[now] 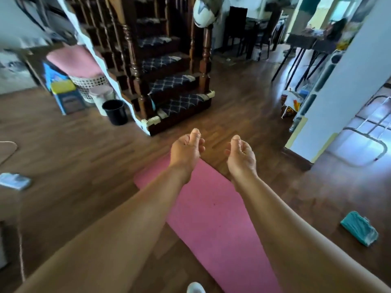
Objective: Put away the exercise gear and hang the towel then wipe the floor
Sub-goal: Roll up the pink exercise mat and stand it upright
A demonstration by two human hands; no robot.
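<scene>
I'm seeing the pink mat (211,210) still lying flat and unrolled on the wood floor (84,161), so I'm reading the task as barely started. Both hands are hovering over the mat's far end, palms up: left hand (186,152) and right hand (241,158) with fingers loosely curled, gripping nothing. A teal cloth (359,228) is lying on the floor right of the mat, a light blue folded cloth (14,181) well left of it. I can't tell which is the towel. Nothing is hung, and I'm seeing no sign of wiping.

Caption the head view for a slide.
Both empty hands, left and right, reach out over a pink mat on the floor.
</scene>
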